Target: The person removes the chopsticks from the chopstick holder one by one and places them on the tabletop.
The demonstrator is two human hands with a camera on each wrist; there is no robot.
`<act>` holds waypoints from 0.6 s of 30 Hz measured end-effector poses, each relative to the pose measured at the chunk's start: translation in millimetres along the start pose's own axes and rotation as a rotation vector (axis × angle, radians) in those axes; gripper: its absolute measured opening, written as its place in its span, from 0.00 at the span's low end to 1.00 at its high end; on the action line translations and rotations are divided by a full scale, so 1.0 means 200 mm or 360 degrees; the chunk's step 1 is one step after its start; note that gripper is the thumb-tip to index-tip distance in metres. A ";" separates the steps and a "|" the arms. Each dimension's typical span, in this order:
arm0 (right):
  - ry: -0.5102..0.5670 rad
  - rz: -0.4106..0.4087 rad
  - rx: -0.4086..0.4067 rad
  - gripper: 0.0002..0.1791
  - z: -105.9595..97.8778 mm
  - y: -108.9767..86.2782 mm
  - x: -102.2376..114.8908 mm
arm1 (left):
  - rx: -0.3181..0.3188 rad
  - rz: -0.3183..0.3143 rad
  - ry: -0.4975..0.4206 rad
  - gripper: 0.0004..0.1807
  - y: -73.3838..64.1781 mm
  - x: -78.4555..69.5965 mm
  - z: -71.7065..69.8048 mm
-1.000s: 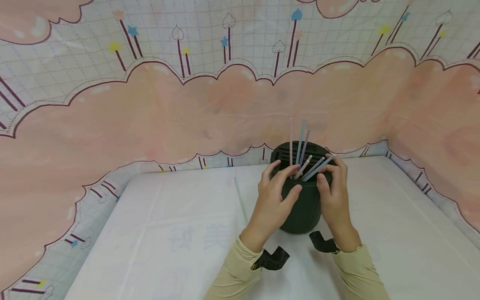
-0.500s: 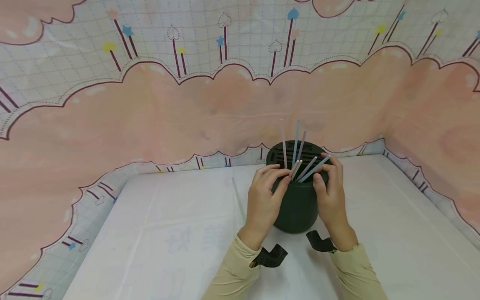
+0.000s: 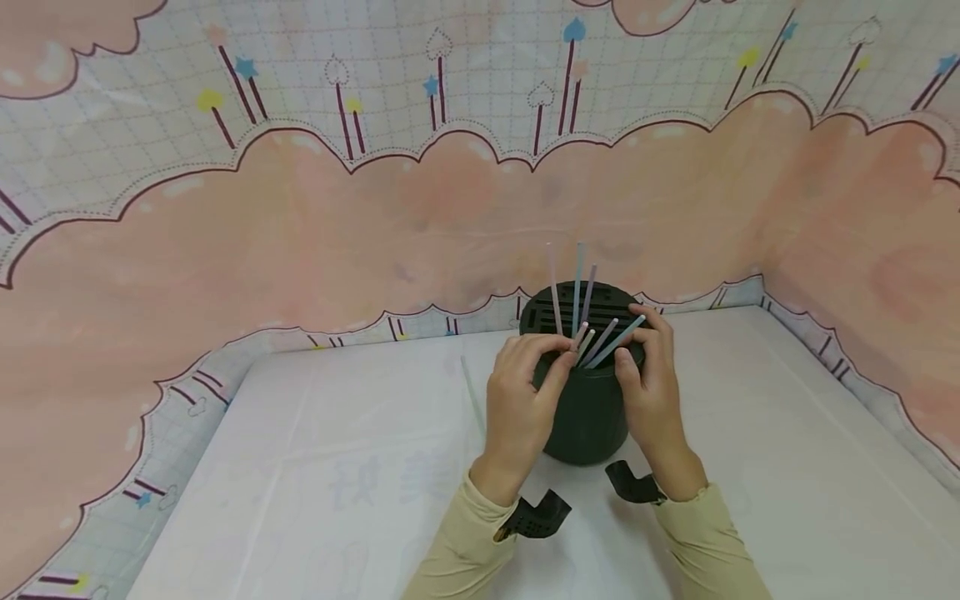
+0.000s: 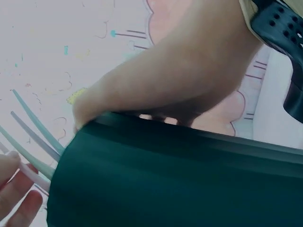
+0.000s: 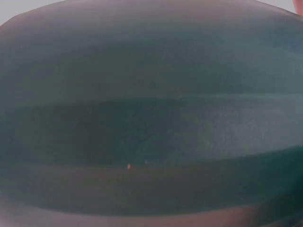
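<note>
- Dark green container (image 3: 585, 429) stands upright on the tabletop (image 3: 337, 425); raised slotted lid (image 3: 538, 317) leaves the straws (image 3: 577, 287) reachable.
- Right hand (image 3: 654, 392): fingers curled round container's side near the rim, presumably bracing it.
- Left hand (image 3: 521, 396): fingers pinch a pale straw (image 4: 34, 176) at the mouth, likely for fine control.
- Green straw (image 3: 471, 387) lies apart, left.

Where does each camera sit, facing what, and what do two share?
Head: worn there, facing forward and down at the table; left hand, right hand, sleeves.
Left wrist: worn there, facing the green container; left fingertips, right hand.
Right wrist: worn there, facing the container's wall; skin slivers.
Head and left wrist share straws and both hands.
</note>
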State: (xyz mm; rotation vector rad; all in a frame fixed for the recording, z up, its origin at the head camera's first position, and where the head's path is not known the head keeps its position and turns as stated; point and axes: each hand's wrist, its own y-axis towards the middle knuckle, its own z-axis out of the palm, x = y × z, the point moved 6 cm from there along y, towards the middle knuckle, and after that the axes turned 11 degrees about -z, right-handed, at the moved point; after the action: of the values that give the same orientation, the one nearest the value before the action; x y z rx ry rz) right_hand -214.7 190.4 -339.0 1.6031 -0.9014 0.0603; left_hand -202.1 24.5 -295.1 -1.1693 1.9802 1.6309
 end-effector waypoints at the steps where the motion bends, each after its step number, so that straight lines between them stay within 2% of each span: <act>1: -0.0002 -0.0007 0.0001 0.18 0.00 0.00 0.00 | -0.0013 0.0002 -0.0025 0.09 0.00 -0.01 -0.01; 9: -0.0006 -0.0003 -0.0013 0.15 0.00 -0.01 0.03 | -0.0043 -0.0071 -0.0329 0.09 -0.01 -0.03 -0.06; 11: -0.0004 -0.0003 -0.0018 0.14 0.00 0.00 0.09 | -0.0034 -0.0072 -0.0369 0.09 -0.02 -0.03 -0.06; 14: -0.0007 0.0005 -0.0018 0.14 -0.01 0.01 0.11 | -0.0044 -0.0031 -0.0379 0.10 -0.02 -0.05 -0.08; 18: -0.0035 0.0015 -0.0011 0.14 -0.01 -0.02 0.05 | -0.0097 0.0057 -0.0378 0.08 -0.03 -0.10 -0.12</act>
State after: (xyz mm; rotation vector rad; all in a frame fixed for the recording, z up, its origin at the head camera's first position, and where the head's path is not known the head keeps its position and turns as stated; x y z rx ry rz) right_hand -205.3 186.0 -336.2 1.5962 -0.9252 0.0459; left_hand -180.2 10.5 -279.0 -0.9162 1.8238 1.7688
